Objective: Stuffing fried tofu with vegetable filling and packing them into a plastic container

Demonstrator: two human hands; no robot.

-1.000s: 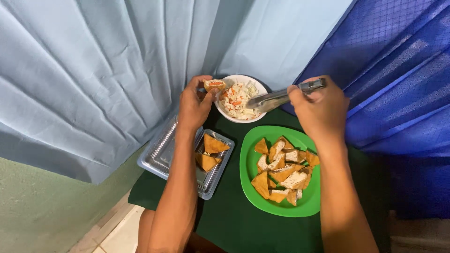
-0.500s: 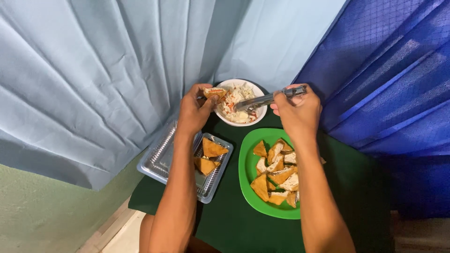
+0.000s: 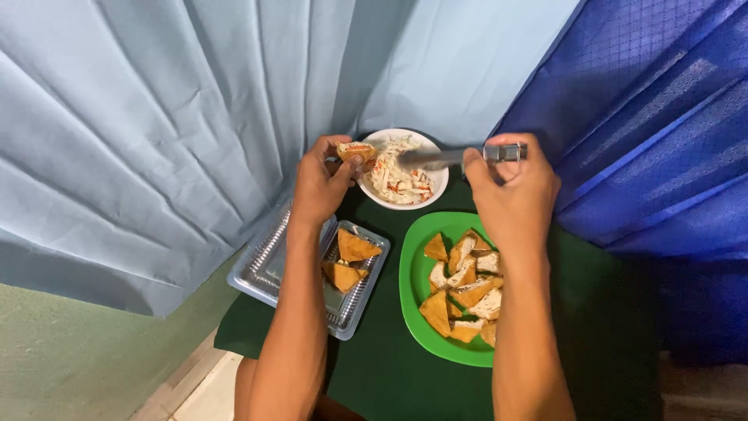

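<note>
My left hand [image 3: 321,181] holds a fried tofu piece [image 3: 355,150] at the left rim of a white bowl [image 3: 432,191] of shredded vegetable filling. My right hand [image 3: 510,187] grips metal tongs [image 3: 452,157], whose tips reach into the filling beside the tofu. Below the bowl, a green plate [image 3: 411,284] carries several fried tofu triangles, some cut open and white inside. To its left, a clear plastic tray [image 3: 265,269] holds two tofu pieces [image 3: 348,260] beside my left forearm.
Everything stands on a small table with a dark green cloth [image 3: 389,374]. A pale blue curtain [image 3: 179,117] hangs behind and to the left, a deep blue one [image 3: 654,125] to the right. Floor tiles [image 3: 195,398] show at the lower left.
My right hand has shifted slightly left, and the tongs now lie more level with their tips in the filling. My left hand stays at the bowl's rim with the tofu piece.
</note>
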